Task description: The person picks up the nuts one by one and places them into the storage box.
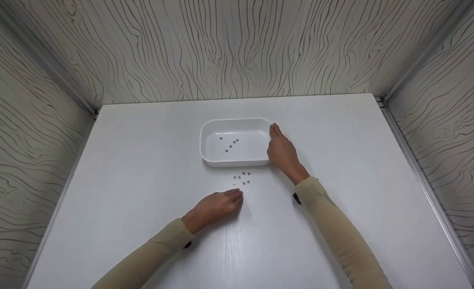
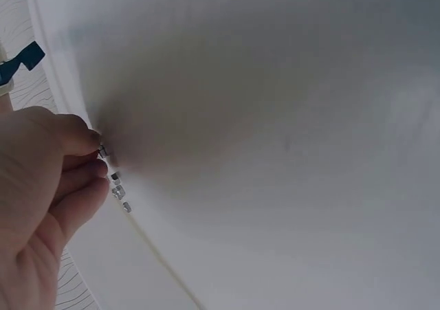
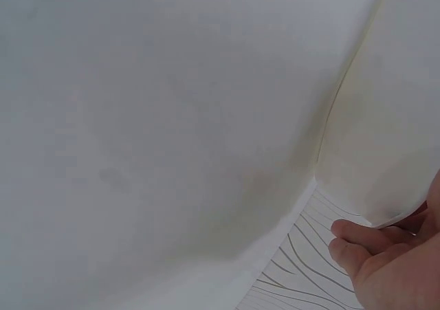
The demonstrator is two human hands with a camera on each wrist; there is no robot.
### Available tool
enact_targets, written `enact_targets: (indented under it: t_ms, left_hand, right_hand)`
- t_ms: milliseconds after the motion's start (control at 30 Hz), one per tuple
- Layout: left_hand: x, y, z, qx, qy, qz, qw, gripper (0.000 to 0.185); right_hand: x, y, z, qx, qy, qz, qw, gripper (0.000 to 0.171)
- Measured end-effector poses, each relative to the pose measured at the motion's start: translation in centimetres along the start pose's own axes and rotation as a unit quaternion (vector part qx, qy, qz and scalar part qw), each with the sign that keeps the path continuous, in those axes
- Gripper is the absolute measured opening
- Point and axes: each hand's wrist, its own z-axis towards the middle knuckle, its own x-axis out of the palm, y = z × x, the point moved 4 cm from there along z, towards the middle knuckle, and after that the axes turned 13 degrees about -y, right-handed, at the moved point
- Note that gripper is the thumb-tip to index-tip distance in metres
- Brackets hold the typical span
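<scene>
A white rectangular tray point(image 1: 261, 161) stands in the middle of the white table point(image 1: 140, 160), with several small metal nuts point(image 1: 231, 143) inside. More small nuts point(image 1: 244, 178) lie loose on the table just in front of it. My left hand point(image 1: 220, 205) lies on the table below them, fingers curled, and its fingertips point(image 2: 89, 139) pinch one nut point(image 2: 103, 150); the other loose nuts point(image 2: 119, 190) sit just beyond. My right hand point(image 1: 281, 150) rests against the tray's right wall, fingers straight along it. In the right wrist view its thumb point(image 3: 350, 245) lies by the tray's corner point(image 3: 385, 152).
Wood-grain walls point(image 1: 237, 48) enclose the table at the back and on both sides, with metal rails point(image 1: 421, 176) along the side edges. Bare white tabletop spreads to the left, right and front of the tray.
</scene>
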Motion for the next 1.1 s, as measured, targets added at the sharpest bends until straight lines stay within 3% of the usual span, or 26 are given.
enact_targets:
  t_ms: [167, 367, 667, 1100]
  left_hand:
    - [-0.07, 0.01, -0.09, 0.011, -0.025, 0.02, 0.9994, 0.033]
    - [0.09, 0.01, 0.0, 0.028, -0.021, 0.028, 0.999, 0.03]
    - [-0.15, -0.13, 0.14, 0.061, -0.044, 0.047, 0.9961, 0.012]
    - [-0.1, -0.31, 0.41, 0.063, -0.023, 0.031, 0.9973, 0.017]
  right_hand:
    - [-0.08, 0.19, 0.14, 0.007, 0.006, 0.004, 1.0, 0.058]
    - [-0.07, 0.18, 0.12, 0.004, 0.007, -0.003, 1.0, 0.059]
    - [-0.12, 0.12, 0.09, -0.008, -0.003, -0.008, 1.0, 0.058]
    - [-0.01, 0.08, 0.21, -0.011, -0.006, -0.012, 1.0, 0.057]
